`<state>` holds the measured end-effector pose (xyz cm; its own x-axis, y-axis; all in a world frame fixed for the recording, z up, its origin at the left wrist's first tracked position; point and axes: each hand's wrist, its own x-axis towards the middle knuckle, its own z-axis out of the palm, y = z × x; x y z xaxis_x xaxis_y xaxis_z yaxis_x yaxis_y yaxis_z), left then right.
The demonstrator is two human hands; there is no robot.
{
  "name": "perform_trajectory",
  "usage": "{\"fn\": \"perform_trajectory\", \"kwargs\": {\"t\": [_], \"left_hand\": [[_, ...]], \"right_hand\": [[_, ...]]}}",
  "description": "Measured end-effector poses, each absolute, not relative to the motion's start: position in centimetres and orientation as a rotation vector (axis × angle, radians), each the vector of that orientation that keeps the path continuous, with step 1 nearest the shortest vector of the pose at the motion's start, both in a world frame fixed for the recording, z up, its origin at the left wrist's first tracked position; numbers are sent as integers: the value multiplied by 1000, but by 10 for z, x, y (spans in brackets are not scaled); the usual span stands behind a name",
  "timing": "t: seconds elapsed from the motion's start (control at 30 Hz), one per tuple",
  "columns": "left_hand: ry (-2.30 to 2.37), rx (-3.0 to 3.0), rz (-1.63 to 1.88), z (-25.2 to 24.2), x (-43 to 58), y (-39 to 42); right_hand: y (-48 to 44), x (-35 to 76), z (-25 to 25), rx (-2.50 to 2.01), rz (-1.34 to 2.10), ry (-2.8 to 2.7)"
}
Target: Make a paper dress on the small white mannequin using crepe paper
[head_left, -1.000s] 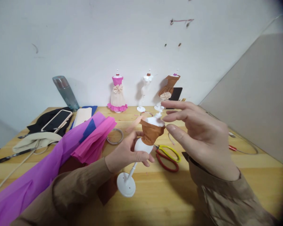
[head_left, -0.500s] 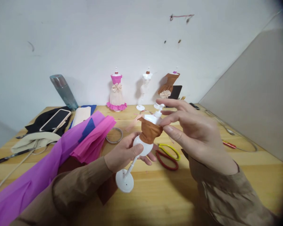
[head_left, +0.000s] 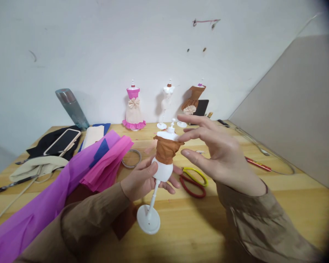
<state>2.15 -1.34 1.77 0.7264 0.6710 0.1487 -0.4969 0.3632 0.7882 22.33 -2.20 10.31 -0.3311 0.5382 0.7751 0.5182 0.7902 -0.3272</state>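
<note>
My left hand [head_left: 142, 179] grips the hips of a small white mannequin [head_left: 163, 170], held above the table with its round base [head_left: 148, 219] toward me. A band of brown paper [head_left: 166, 150] is wrapped around its torso. My right hand [head_left: 222, 157] hovers just right of the bust with fingers spread, the index fingertip touching the brown paper's upper right edge. Nothing is in that hand.
Pink and purple tissue paper [head_left: 71, 175] lies at the left. Red and yellow scissors [head_left: 193, 179] rest behind my hands, with a tape ring [head_left: 131, 159] nearby. Three dressed mannequins [head_left: 133, 109] stand by the wall. A phone [head_left: 62, 140], bottle [head_left: 71, 107] and cable [head_left: 265, 157] also lie about.
The mannequin has turned more upright and shifted slightly left. My right hand closed in on the bust, then loosened, its fingers spread again beside the brown paper.
</note>
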Motion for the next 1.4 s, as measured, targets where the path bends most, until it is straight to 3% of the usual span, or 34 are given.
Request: {"fn": "perform_trajectory", "kwargs": {"t": [0.2, 0.7, 0.93, 1.23, 1.4], "left_hand": [[167, 886, 714, 19, 22, -13], [179, 946, 780, 16, 25, -16], [264, 1088, 847, 14, 26, -20], [305, 1175, 846, 14, 27, -22], [288, 1136, 833, 12, 28, -22]], "right_hand": [[-21, 217, 102, -812, -169, -1970], [-21, 219, 101, -797, -79, -1960], [-21, 225, 102, -800, 184, -1950], [-24, 223, 105, -908, 875, -1677], [-23, 227, 101, -899, 1029, -1598]]}}
